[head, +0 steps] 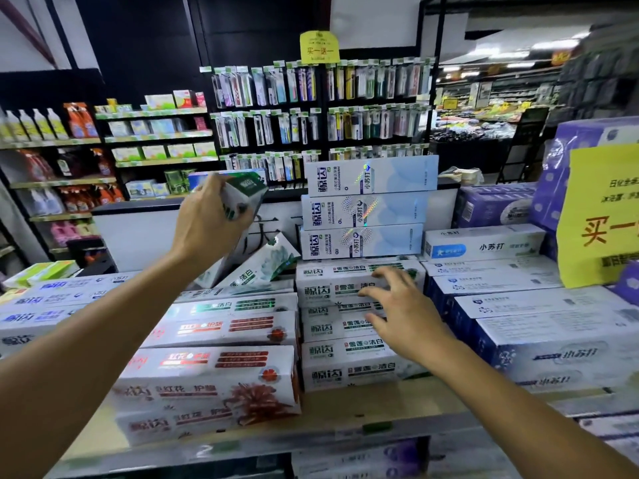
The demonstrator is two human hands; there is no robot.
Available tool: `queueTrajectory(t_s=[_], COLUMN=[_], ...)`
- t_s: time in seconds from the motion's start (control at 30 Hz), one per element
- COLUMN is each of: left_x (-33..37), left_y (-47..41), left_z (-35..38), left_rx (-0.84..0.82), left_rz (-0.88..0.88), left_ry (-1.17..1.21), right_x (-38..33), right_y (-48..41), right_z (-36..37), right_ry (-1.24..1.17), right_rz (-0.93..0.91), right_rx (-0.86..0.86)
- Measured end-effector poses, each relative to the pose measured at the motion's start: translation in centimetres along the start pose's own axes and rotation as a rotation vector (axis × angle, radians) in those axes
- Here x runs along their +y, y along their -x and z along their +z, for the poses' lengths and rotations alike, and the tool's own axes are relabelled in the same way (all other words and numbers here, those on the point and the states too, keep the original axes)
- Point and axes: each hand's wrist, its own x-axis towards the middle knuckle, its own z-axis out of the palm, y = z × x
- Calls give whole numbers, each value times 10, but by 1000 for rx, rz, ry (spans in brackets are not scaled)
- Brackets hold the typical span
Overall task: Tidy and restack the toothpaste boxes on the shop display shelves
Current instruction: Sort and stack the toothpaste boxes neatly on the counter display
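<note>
My left hand [207, 219] is raised over the display and grips the end of a green-and-white toothpaste box [243, 193]. Below it, two green-and-white boxes [257, 267] lean tilted against the back. My right hand [397, 309] hovers with fingers spread over a stack of green-and-white boxes [328, 292] in the middle; I cannot tell if it touches them. Three pale blue boxes [366, 207] are stacked upright behind that stack. Red-flower boxes [207, 385] lie stacked at the front left.
Blue-and-white boxes [501, 305] fill the right side, with a yellow sign [601, 216] and purple packs [494, 205] beyond. More white boxes [52, 299] lie at the far left. The shelf's front edge [345, 430] runs below. Toothbrush racks [311, 108] hang behind.
</note>
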Motion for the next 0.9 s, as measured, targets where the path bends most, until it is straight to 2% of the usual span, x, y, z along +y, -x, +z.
queueTrajectory(t_s=[0.1, 0.17, 0.33, 0.43, 0.5, 0.6, 0.67, 0.77, 0.9], left_x=[18, 27, 39, 42, 41, 41, 46, 63, 92], left_y=[-1, -4, -3, 3, 7, 15, 19, 25, 39], left_z=[-25, -43, -69, -67, -62, -51, -44, -32, -15], left_rx=[78, 134, 181, 144, 54, -86, -176, -371, -477], left_rz=[-24, -99, -323, -513, -612, -675, -701, -716, -679], left_ry=[108, 231, 716, 990, 1074, 1199, 1258, 1282, 1260], right_x=[-4, -9, -10, -13, -23, -38, -47, -55, -62], right_y=[-4, -7, -14, -19, -22, -20, -17, -14, -7], right_z=[1, 1, -4, -13, -22, -43, -56, -70, -85], right_ry=[0, -9, -47, -60, -267, -732, -1015, -1293, -1467], right_rz=[25, 38, 68, 62, 85, 145, 142, 91, 120], right_rx=[1, -11, -30, -27, 28, 64, -61, -273, -316])
